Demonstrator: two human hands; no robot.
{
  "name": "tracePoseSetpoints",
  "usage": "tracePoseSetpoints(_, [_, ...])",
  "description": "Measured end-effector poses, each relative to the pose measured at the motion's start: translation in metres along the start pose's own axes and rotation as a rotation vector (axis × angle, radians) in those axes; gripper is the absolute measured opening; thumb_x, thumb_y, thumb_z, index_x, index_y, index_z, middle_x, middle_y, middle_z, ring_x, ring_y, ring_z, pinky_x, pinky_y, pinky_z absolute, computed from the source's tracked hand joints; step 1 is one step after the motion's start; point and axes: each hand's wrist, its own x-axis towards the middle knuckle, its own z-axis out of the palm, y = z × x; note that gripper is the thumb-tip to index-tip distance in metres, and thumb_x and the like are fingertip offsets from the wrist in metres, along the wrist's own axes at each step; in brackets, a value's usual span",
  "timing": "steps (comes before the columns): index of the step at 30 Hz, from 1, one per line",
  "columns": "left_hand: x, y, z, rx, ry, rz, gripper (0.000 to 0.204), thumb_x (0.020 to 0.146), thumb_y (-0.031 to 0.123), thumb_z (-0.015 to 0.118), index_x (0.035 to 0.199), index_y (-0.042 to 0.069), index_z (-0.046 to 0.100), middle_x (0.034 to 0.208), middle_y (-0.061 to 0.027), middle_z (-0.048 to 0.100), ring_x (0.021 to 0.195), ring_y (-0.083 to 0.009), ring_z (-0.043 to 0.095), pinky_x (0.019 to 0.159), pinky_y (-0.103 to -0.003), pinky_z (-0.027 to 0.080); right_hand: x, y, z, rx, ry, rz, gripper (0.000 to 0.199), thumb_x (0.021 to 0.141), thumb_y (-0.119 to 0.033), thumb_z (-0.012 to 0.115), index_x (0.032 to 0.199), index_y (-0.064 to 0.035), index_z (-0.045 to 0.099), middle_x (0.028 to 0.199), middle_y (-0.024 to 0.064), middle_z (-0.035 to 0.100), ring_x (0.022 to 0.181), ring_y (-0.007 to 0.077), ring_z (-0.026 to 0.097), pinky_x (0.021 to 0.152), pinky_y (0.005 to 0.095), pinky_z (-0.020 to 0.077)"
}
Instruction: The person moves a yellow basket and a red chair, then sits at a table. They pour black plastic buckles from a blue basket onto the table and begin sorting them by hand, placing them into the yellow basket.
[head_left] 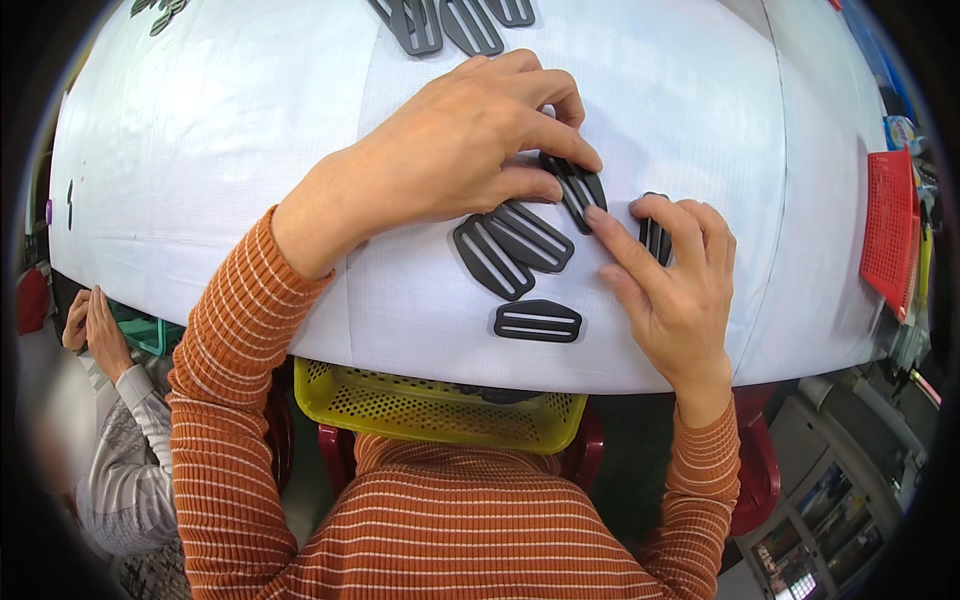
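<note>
My left hand [470,140] reaches across the white table with its thumb and fingers closed around a black plastic slide buckle [577,192]. The index fingertip of my right hand [680,270] touches the lower end of that same buckle. Another black slide buckle [655,232] shows under the curled fingers of my right hand, partly hidden by them. Just below my left hand, two slide buckles [490,258] lie overlapping at angles. Nearer to me, a single slide buckle [538,321] rests flat and crosswise.
Several more buckles [470,25] lie at the far edge of view. A yellow-green perforated basket [430,405] sits at my lap, under the table's edge. A red basket [888,235] stands at the right. At the left, a co-worker's hands [100,330] are near a green basket [140,330].
</note>
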Motion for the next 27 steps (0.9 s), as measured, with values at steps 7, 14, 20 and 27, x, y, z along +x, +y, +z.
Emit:
tracePoseSetpoints(7, [0.001,0.002,-0.004,0.018,-0.016,-0.032,0.033,0.073,0.016,0.078,0.106,0.015,0.077,0.1,-0.0022,0.061,0.097,-0.0214,0.056,0.09,-0.037,0.047,-0.004,-0.009,-0.004,-0.086,-0.029,0.049,0.039,0.076,-0.033,0.076,0.115,-0.0246,0.073,0.112,0.0016,0.056,0.109,0.0233,0.051,0.108,0.0543,0.0288])
tracePoseSetpoints(14, [0.002,0.005,-0.005,0.047,-0.013,-0.034,0.032,0.074,0.017,0.077,0.106,0.016,0.077,0.1,-0.0021,0.061,0.098,-0.0215,0.056,0.091,-0.036,0.046,0.013,-0.018,0.003,-0.118,0.049,0.051,0.038,0.077,-0.031,0.076,0.115,-0.0245,0.073,0.116,0.0026,0.056,0.116,0.0231,0.051,0.112,0.0581,0.0234])
tracePoseSetpoints(20, [0.003,0.005,-0.008,0.064,-0.034,-0.021,0.031,0.076,0.018,0.077,0.107,0.017,0.077,0.103,-0.0025,0.061,0.099,-0.0222,0.057,0.091,-0.037,0.046,0.0,-0.022,-0.005,-0.148,-0.012,0.078,0.036,0.084,-0.026,0.071,0.119,-0.0219,0.072,0.126,0.004,0.055,0.124,0.0256,0.05,0.113,0.0548,0.026])
tracePoseSetpoints(27, [0.002,0.005,-0.007,0.088,-0.048,-0.026,0.03,0.077,0.02,0.077,0.107,0.018,0.078,0.104,-0.0015,0.062,0.1,-0.021,0.057,0.092,-0.036,0.046,-0.008,-0.021,-0.01,-0.095,0.049,0.084,0.033,0.082,-0.024,0.075,0.114,-0.019,0.072,0.12,0.0054,0.058,0.116,0.0244,0.054,0.11,0.0552,0.029])
